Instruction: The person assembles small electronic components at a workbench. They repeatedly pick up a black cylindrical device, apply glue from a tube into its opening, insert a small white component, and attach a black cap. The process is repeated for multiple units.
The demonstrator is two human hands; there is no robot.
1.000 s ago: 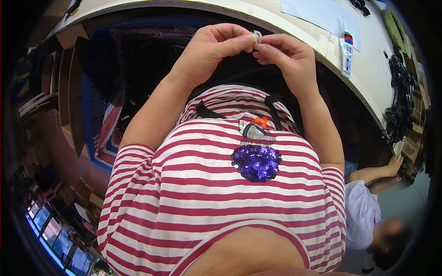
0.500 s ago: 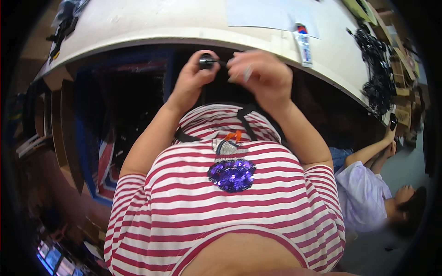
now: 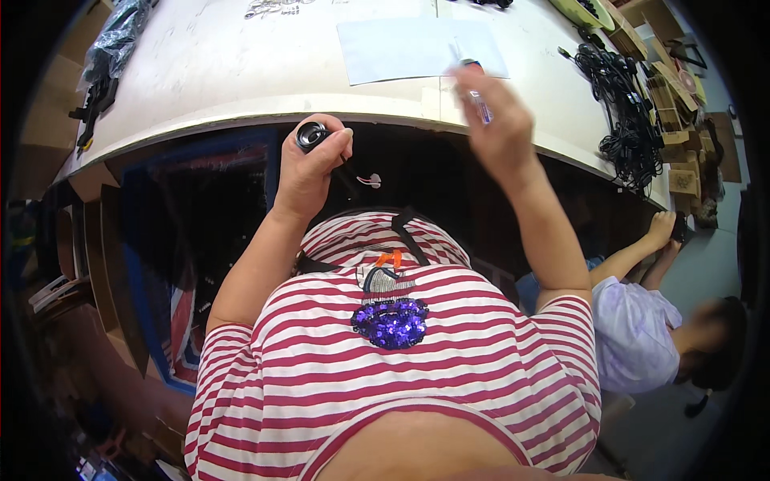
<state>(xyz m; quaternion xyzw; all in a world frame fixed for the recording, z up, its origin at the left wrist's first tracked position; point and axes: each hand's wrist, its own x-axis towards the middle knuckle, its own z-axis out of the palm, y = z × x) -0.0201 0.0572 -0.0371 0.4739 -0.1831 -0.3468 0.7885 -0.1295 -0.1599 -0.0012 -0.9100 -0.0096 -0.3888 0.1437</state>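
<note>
My left hand (image 3: 309, 168) is closed around a small black cylinder (image 3: 310, 135) with a round glassy end, held just below the white table's edge (image 3: 241, 108). My right hand (image 3: 497, 120) is raised over the table edge and blurred; a thin pen-like tube (image 3: 479, 103) sits at its fingers, and whether they grip it is unclear. A pale blue sheet of paper (image 3: 401, 48) lies on the table just beyond that hand.
A tangle of black cables (image 3: 622, 104) lies on the table at the right, with cardboard boxes (image 3: 670, 88) beyond. Dark bundled items (image 3: 112, 48) sit at the table's left end. Another person in a light shirt (image 3: 634, 329) sits at my right.
My hands have come apart: the left keeps the black cylinder and has dropped slightly, while the right has swung up and to the right over the table. The view has tilted toward the tabletop.
</note>
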